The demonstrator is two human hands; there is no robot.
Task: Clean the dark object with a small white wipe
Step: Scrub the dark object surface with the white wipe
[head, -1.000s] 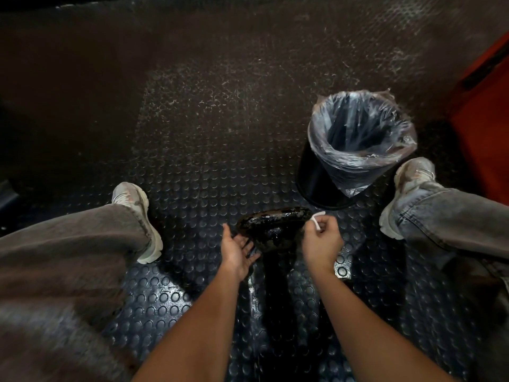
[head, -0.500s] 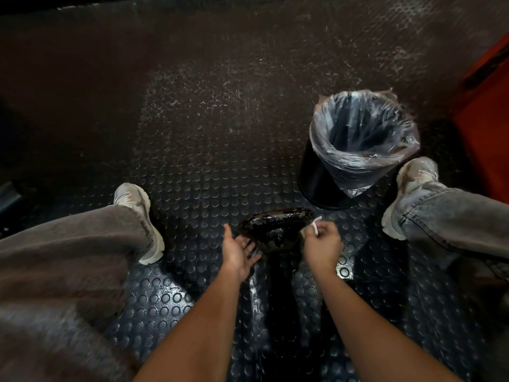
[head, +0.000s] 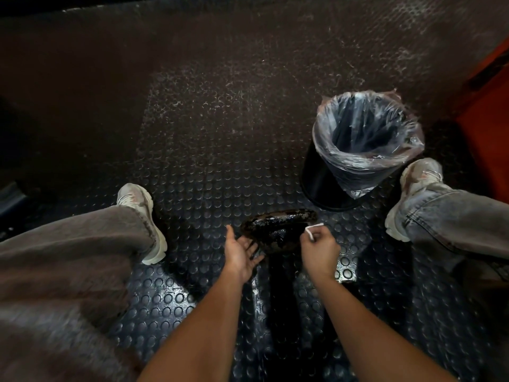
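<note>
A dark, glossy, oval object (head: pixel 278 227) with worn pale patches sits between my hands, above the studded floor. My left hand (head: pixel 241 253) lies palm-up at its left underside, fingers straight and touching it. My right hand (head: pixel 319 248) is at the object's right end, fingers curled and pinching a small white wipe (head: pixel 312 231) that sticks up from the fingertips, close to the object's right edge. What holds the object up is hidden in shadow beneath it.
A black bin (head: pixel 358 150) lined with a clear plastic bag stands on the dark studded floor (head: pixel 206 133) beyond my right hand. My legs and pale shoes, one on the left (head: pixel 143 216) and one on the right (head: pixel 413 194), flank the object. An orange surface (head: pixel 490 119) borders the right edge.
My right hand with the wipe has shifted slightly left and down along the object's right end. My left hand has stayed under the object.
</note>
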